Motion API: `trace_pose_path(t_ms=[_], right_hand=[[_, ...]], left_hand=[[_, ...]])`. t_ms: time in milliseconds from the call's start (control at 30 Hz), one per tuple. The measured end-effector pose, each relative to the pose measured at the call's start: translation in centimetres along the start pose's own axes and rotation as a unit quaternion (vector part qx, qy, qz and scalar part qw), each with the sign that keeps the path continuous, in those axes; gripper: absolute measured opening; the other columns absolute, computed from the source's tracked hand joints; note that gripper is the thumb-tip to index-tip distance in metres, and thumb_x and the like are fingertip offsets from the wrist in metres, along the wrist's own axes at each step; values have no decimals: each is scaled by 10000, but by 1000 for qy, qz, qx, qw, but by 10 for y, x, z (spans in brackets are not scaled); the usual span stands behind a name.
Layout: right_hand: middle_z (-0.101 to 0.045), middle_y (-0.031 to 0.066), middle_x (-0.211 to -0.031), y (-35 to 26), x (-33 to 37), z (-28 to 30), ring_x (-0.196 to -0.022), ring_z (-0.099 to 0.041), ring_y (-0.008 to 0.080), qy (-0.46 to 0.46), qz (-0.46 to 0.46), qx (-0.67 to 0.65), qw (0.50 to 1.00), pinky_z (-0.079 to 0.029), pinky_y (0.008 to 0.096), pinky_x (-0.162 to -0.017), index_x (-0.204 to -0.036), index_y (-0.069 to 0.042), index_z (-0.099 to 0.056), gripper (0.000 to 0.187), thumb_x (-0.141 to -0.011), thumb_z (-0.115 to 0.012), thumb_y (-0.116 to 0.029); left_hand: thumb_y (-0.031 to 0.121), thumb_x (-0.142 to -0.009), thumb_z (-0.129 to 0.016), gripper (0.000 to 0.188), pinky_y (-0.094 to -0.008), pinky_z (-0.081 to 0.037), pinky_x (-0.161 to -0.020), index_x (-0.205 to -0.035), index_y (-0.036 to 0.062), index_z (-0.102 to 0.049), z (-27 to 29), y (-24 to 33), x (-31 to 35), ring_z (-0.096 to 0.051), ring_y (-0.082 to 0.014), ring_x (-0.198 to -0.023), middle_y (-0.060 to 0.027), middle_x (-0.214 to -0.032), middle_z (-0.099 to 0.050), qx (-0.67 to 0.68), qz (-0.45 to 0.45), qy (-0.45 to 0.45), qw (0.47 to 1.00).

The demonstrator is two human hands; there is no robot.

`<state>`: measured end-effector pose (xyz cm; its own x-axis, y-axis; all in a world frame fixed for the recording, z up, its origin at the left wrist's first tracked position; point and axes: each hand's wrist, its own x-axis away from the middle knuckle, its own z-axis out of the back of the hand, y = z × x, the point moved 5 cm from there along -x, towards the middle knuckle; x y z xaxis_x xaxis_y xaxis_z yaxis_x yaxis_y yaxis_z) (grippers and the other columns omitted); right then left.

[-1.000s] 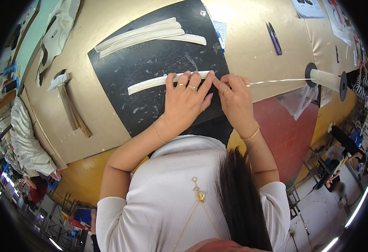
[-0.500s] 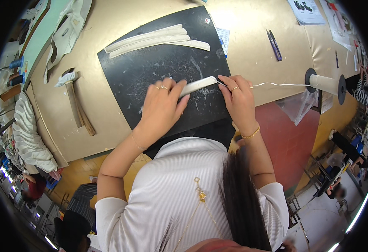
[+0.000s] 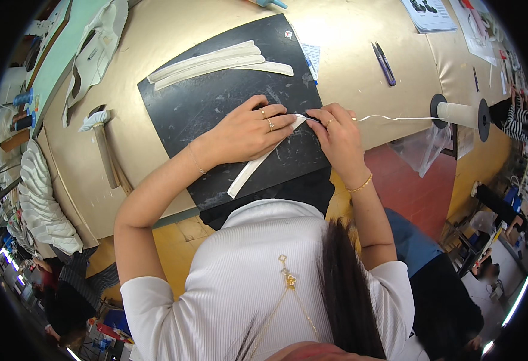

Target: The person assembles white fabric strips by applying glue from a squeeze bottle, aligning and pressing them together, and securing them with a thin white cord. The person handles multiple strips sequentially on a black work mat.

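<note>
My left hand (image 3: 251, 129) lies over the upper end of a flat off-white strip (image 3: 253, 168), its fingers closed on that end. The strip slants toward me across a black cutting mat (image 3: 195, 117). Just right of it, my right hand (image 3: 340, 133) pinches a thin white cord (image 3: 390, 117). The cord runs right to a spool (image 3: 456, 114) with dark end discs. A short length of cord bridges both hands' fingertips; the exact contact under my left fingers is hidden. Several similar strips (image 3: 210, 65) lie stacked on the mat's far part.
Small snips (image 3: 385, 65) and a sheet of paper (image 3: 312, 60) lie right of the mat. A hammer (image 3: 103, 147) with a wrapped head rests on the left. White shoe pieces (image 3: 44, 198) line the left edge. A plastic bag (image 3: 420, 147) hangs below the spool.
My left hand has shifted right to the strip's end beside my right hand. The strip has swung, its free end now toward me. A person in dark clothing has appeared at lower right.
</note>
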<state>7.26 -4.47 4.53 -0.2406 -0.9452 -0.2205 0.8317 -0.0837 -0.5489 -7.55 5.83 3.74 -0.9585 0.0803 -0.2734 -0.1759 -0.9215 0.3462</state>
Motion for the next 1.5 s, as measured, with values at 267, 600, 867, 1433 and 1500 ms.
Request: trace_pose_path(t_ms=[267, 600, 867, 1433, 1500], right_hand=[[-619, 61, -857, -3, 1, 0, -778, -603, 235, -20, 12, -6, 1000, -421, 354, -766, -980, -60, -729, 140, -844, -740, -28], [-580, 30, -849, -8, 4, -3, -826, -587, 196, -24, 61, 25, 998, -406, 355, -813, -1022, -63, -748, 254, -774, -745, -7], [-594, 23, -847, -14, 5, 1, -794, -592, 182, -46, 94, 82, 991, -399, 340, -814, -1091, -105, -760, 299, -813, -711, -4], [-631, 35, -885, 2, -22, -3, -835, -622, 215, -6, 47, 60, 997, -411, 363, -831, -990, -82, -735, 130, -861, -727, -94], [-645, 45, -879, 4, -27, -4, -819, -627, 226, -3, 47, 48, 998, -412, 350, -831, -969, -76, -742, 116, -854, -735, -71]], left_hand=[[245, -773, -785, 386, -390, -434, -1002, -1119, 101, -695, -2, 2, 1, -550, -205, -1215, -25, -1278, -631, -20, -7, -11, 1000], [261, -751, -805, 402, -394, -434, -989, -1093, 95, -674, -1, -1, -2, -550, -206, -1197, -30, -1262, -621, -5, -20, -13, 1000], [205, -815, -754, 368, -425, -421, -1034, -1146, 81, -651, -6, -3, -2, -552, -245, -1236, -60, -1341, -594, 18, -20, -56, 998], [245, -864, -705, 202, -479, -401, -1032, -1020, 120, -677, 1, -9, 10, -548, -224, -1235, -31, -1311, -623, -124, 17, 19, 992], [236, -861, -703, 193, -484, -392, -1057, -1008, 114, -674, 0, -7, 10, -534, -223, -1276, -39, -1340, -615, -119, 19, 24, 992]])
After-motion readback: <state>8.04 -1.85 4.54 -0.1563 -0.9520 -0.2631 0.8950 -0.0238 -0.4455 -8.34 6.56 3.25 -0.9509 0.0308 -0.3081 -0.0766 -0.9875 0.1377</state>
